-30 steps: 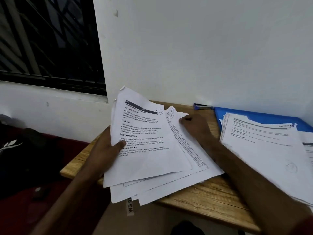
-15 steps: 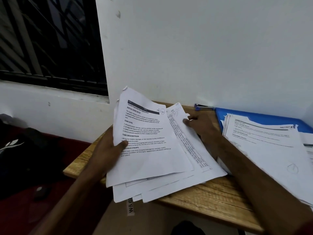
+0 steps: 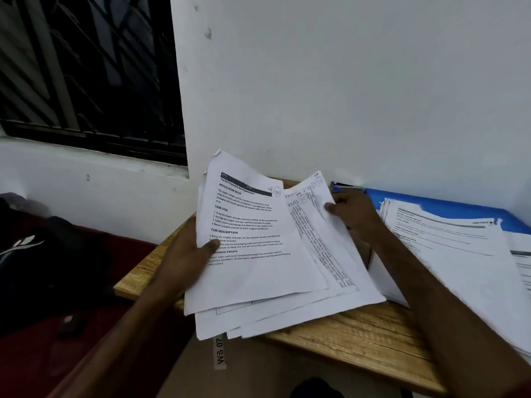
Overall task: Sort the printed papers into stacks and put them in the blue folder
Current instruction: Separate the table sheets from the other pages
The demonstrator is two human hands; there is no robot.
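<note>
**Loose fan of papers, slip risk at bench edge**

Left hand (image 3: 186, 254) grips the fanned printed papers (image 3: 258, 277) at their left edge, thumb on the top page. The fan is tilted up, and its lower corners overhang the near edge of the bench (image 3: 359, 340). Right hand (image 3: 353, 214) pinches the upper corner of a lower sheet (image 3: 321, 196). Blue folder (image 3: 431, 201) lies at right by the wall, with a sprawled stack (image 3: 459, 254) already on it.

Likely risks:
- Only one thumb clamps the fan, so pulling that sheet may drag its neighbours out.
- Freed pages would drop past the bench edge to the floor.
- A sheet laid on the wrong stack spoils the sort.
- The folder's stack spills past the folder and could slide when more is added.
</note>
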